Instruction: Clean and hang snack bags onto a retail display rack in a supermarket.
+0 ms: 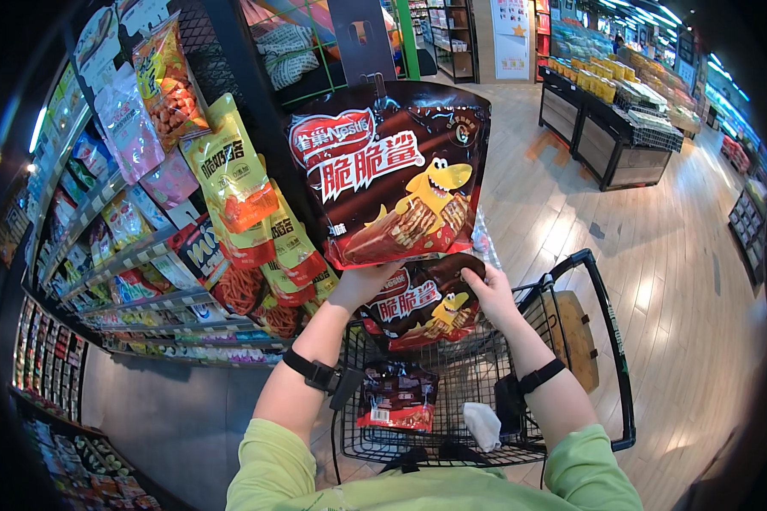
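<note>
A large dark brown and red Nestlé snack bag [396, 179] with a yellow shark hangs upright in front of me. Just below it is a second bag of the same design [425, 306]. My right hand [491, 290] pinches this lower bag at its upper right corner. My left hand [367, 284] is at its upper left, under the bottom edge of the hanging bag; its fingers are mostly hidden behind the bags. Beneath, in a black wire shopping cart [450, 383], lie another brown and red bag [397, 397] and a crumpled white item [482, 426].
Yellow snack pouches [233, 185] hang close by on the left, before shelves of packaged snacks [121, 268]. The cart's black handle [613, 338] curves at my right. Farther off stands a display table with goods [604, 128] on the wooden floor.
</note>
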A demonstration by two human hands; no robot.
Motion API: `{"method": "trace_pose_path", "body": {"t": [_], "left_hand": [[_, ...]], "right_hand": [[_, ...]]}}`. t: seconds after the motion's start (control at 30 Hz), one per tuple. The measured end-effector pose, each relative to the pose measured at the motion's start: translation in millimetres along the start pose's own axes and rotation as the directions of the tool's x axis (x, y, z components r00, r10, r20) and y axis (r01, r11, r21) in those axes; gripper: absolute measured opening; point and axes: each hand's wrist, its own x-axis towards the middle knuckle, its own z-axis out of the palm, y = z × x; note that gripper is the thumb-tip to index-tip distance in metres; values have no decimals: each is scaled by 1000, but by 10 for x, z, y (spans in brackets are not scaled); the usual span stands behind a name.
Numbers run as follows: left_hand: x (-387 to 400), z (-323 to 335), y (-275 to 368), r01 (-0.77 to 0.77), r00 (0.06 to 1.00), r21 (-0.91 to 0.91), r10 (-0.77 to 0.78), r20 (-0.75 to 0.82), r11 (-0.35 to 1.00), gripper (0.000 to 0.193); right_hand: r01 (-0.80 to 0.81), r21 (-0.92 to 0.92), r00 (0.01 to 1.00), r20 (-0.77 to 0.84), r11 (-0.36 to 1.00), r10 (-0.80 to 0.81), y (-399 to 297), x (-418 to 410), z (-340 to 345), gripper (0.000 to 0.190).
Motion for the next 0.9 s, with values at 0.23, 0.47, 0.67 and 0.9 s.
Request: {"method": "trace_pose_path", "body": {"t": [0.23, 0.47, 0.67, 0.9], "left_hand": [[-29, 3, -81, -66, 958, -51, 49, -281, 997, 41], [-222, -138, 202, -61, 923, -626, -194, -332, 778, 72], [-24, -231, 346, -104, 885, -994, -454, -100, 18, 32], [-98, -211, 495, -75, 911, -996, -403, -87, 44, 30]], "right_hand": [[37, -182, 998, 63, 983, -26, 48, 150, -46, 27], [201, -144, 976, -53, 969, -211, -576, 377, -78, 55], [109, 228, 994, 0, 968, -112, -1343, 649, 257, 53], [180, 377, 971, 78, 909, -225, -1537, 565, 499, 41]]}}
